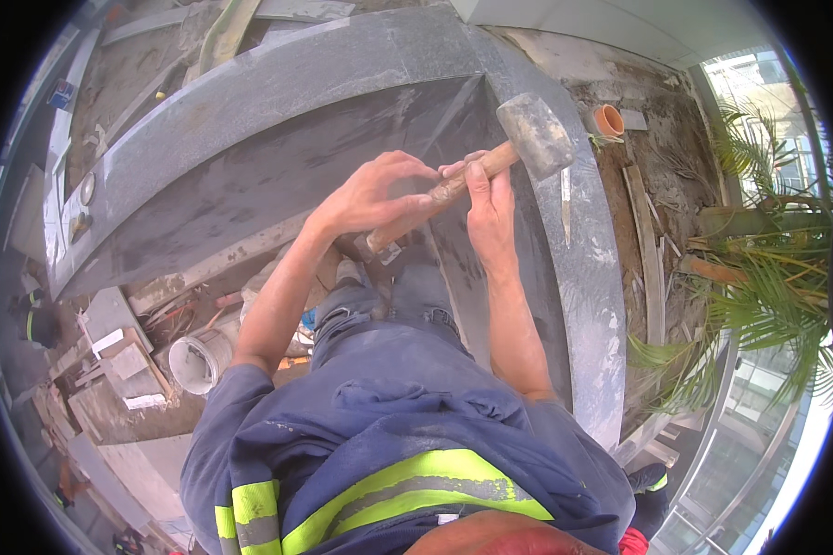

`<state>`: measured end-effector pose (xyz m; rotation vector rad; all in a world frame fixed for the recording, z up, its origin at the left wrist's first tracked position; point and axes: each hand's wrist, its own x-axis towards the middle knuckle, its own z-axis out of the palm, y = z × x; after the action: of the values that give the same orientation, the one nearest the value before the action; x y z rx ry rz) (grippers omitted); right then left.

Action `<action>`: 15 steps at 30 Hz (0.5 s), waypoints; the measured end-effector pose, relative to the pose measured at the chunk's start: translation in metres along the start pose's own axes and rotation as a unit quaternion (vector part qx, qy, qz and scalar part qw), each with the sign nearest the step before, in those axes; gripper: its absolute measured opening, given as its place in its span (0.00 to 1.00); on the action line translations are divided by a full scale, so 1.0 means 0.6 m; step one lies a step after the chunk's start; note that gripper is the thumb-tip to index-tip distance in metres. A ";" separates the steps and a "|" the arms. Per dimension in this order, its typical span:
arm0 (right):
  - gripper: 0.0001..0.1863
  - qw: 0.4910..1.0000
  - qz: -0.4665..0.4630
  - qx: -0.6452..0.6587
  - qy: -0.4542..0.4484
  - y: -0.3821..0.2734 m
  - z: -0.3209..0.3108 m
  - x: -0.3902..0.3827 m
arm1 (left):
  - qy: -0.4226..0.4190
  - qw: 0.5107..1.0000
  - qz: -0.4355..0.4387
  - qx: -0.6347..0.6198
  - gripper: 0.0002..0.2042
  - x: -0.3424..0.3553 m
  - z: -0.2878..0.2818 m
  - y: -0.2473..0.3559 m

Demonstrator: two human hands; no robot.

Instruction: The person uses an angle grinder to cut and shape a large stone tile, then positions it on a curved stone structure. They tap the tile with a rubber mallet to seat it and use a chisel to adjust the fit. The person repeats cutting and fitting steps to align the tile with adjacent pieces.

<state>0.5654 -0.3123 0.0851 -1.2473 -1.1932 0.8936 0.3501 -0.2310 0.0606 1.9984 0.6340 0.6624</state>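
Observation:
A mallet (533, 134) with a large pale, dust-marked head and wooden handle is raised over a grey stone recess. My right hand (487, 208) is closed round the handle just below the head. My left hand (377, 192) is over the lower handle with its fingers apart and loosely bent, the thumb at or near the wood; whether it touches is unclear. Behind the hands are the dark inner faces (315, 166) of the recess, topped by a pale grey stone ledge (588, 305). A thin light stick (566, 208) lies on the right ledge.
A white bucket (194, 361), boards and debris are at lower left. An orange pipe (609, 120), soil, planks (646, 268) and palm fronds (750, 296) lie beyond the right ledge. Other people's clothed parts show at far left (42, 324) and lower right (648, 490).

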 end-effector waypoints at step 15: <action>0.23 0.956 0.124 -0.168 -0.204 0.102 -0.085 0.478 | 0.083 0.914 -0.222 0.331 0.57 0.441 -0.247 -0.356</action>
<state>0.6782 -0.0368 0.0771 -1.5585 -1.5866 1.2116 0.4059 0.1290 -0.0070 2.2841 1.5236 0.3572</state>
